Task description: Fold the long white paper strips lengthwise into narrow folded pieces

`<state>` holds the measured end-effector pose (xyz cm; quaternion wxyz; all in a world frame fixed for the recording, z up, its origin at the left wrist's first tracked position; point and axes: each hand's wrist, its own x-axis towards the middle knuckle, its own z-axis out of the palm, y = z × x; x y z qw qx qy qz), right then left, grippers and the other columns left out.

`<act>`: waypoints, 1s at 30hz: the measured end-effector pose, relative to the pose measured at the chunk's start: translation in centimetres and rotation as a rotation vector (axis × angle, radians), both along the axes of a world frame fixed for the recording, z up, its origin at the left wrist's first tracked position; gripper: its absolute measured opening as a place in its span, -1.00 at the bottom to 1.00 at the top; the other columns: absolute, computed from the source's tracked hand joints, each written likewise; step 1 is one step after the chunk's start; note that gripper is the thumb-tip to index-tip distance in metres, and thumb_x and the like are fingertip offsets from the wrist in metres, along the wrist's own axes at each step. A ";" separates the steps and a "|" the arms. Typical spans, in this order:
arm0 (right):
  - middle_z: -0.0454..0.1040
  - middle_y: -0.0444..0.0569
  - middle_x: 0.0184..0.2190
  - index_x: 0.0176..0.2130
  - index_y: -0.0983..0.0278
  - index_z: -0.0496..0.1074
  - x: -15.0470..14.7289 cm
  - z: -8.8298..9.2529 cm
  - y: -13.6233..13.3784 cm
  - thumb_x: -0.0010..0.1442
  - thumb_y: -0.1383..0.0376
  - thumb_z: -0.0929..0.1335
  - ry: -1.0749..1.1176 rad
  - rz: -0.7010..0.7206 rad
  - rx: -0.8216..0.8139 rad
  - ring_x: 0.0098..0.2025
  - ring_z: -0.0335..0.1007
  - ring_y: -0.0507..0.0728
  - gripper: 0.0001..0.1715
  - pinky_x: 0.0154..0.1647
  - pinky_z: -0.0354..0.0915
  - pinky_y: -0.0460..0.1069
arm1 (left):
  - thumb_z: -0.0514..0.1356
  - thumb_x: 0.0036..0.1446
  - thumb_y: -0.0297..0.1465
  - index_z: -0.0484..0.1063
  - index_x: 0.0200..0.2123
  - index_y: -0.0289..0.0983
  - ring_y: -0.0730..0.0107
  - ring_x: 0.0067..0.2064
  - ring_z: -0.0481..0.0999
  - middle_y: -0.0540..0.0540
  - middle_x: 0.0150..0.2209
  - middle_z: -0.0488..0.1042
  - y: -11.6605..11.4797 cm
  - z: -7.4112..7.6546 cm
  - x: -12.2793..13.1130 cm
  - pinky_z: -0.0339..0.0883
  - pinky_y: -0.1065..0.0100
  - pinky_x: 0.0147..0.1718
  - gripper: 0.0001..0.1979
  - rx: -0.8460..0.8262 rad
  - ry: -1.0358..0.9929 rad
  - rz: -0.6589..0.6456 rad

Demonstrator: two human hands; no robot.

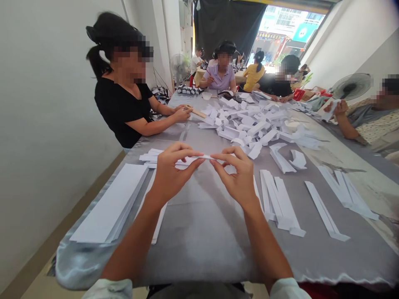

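Pinches a white paper strip (204,157) above the desk (202,228), left hand (170,173) and right hand (238,176) each with grip clamped on it; hides both strip ends from view.

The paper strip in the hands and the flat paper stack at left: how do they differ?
The paper strip is narrow, folded; the flat paper stack is wide, unfolded. The strip is pinched between left hand and right hand; the stack lies on the table. Both are white.
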<state>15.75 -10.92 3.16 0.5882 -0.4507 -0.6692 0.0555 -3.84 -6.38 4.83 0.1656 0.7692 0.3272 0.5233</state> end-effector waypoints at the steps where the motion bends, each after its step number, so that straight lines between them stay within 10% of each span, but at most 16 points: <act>1: 0.45 -0.02 -0.22 -0.09 0.12 0.71 0.1 -0.1 0.0 0.41 0.25 0.45 -0.013 -0.006 0.002 -0.22 0.46 0.11 -0.84 -0.28 0.54 0.03 | 0.42 0.30 -0.23 0.74 -0.14 -0.11 0.35 -0.26 0.54 -0.06 -0.24 0.61 0.0 0.0 0.0 0.46 0.32 -0.26 -0.86 0.017 0.006 0.005; 30: 0.57 -0.07 -0.38 -0.18 0.27 0.63 -0.2 -0.3 -0.5 0.43 0.04 0.41 0.053 0.202 -0.423 -0.37 0.45 0.06 -0.63 -0.42 0.38 -0.09 | 0.23 0.41 -0.32 0.59 -0.29 -0.21 0.33 -0.29 0.61 -0.01 -0.33 0.67 0.4 -0.6 0.2 0.36 0.34 -0.29 -0.80 -0.148 0.144 -0.094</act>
